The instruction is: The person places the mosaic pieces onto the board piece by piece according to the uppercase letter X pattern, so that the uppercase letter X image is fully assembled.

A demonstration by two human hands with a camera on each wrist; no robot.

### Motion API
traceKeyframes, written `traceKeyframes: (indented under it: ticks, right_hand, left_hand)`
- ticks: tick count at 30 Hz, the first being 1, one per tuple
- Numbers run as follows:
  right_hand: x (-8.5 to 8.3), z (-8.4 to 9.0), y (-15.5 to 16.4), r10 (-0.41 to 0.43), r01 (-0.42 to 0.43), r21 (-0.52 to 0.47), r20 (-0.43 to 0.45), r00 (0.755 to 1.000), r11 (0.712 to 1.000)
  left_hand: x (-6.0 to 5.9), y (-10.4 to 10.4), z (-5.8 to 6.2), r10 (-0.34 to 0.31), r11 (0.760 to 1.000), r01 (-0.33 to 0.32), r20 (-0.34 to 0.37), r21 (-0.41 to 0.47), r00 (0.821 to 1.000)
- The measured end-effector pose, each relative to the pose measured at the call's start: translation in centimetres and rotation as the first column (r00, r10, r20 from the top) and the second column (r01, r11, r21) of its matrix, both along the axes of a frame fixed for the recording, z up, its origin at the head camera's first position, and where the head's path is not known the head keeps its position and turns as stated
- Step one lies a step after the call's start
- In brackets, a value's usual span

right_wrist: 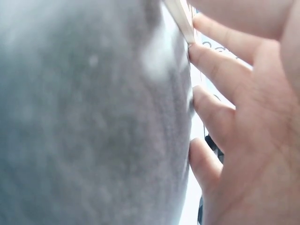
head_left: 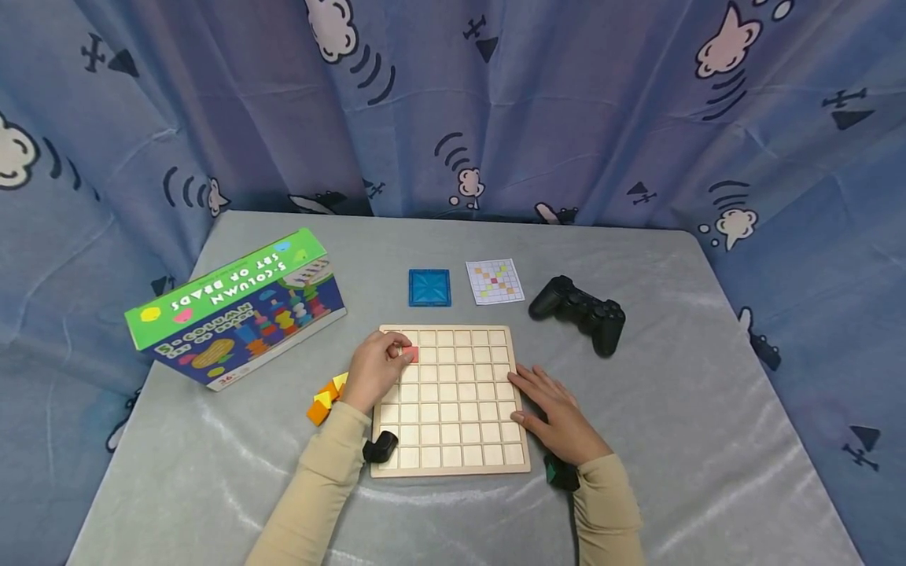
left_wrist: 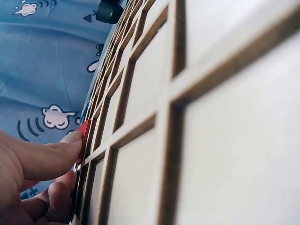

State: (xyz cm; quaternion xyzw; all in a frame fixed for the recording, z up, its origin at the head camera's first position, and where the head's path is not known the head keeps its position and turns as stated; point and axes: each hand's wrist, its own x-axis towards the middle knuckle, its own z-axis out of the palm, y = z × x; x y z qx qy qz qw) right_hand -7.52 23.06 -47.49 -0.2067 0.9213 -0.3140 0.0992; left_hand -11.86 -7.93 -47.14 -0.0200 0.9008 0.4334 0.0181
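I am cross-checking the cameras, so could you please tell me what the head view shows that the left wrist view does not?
Only the head view shows the right hand lying flat at the wooden grid board's right edge, the toy box, the blue tile, the pattern card and the loose orange and yellow pieces.

Only the left wrist view shows the board's cell ridges up close.

Both show the left hand pinching a red piece at the wooden grid board, plus the black game controller.

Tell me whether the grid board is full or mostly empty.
Mostly empty. The wooden grid board shows bare cells except one red tile near its upper left corner, pinched by the left hand.
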Motion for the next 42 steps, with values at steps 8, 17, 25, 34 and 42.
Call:
traceKeyframes:
  ticks: [8, 17, 25, 34, 42]
  right_hand:
    - [-0.2, -0.1, 0.0, 0.016, -0.016, -0.01, -0.007, 1.0, 1.0]
    - [0.0, -0.6, 0.0, 0.016, -0.015, -0.038, 0.034, 0.999, 0.999]
    - [0.4, -0.7, 0.3, 0.016, -0.013, -0.061, 0.045, 0.999, 0.998]
    - [0.2, -0.7, 0.5, 0.017, -0.013, -0.069, 0.047, 0.999, 0.998]
    - [0.0, -0.7, 0.6, 0.008, -0.005, -0.063, 0.047, 0.999, 0.998]
  left_hand:
    - [-0.1, -0.2, -0.2, 0.012, 1.0, -0.013, 0.01, 0.002, 1.0]
    - [1.1, -2.0, 1.0, -0.041, 0.999, 0.041, 0.011, 0.027, 0.999]
    - [7.0, -6.1, 2.6, 0.107, 0.99, -0.109, -0.034, -0.085, 0.994]
    - [10.9, -7.4, 1.7, 0.206, 0.949, -0.204, -0.018, -0.24, 0.978]
    - [10.7, -7.0, 0.7, 0.311, 0.937, -0.295, 0.062, -0.187, 0.948]
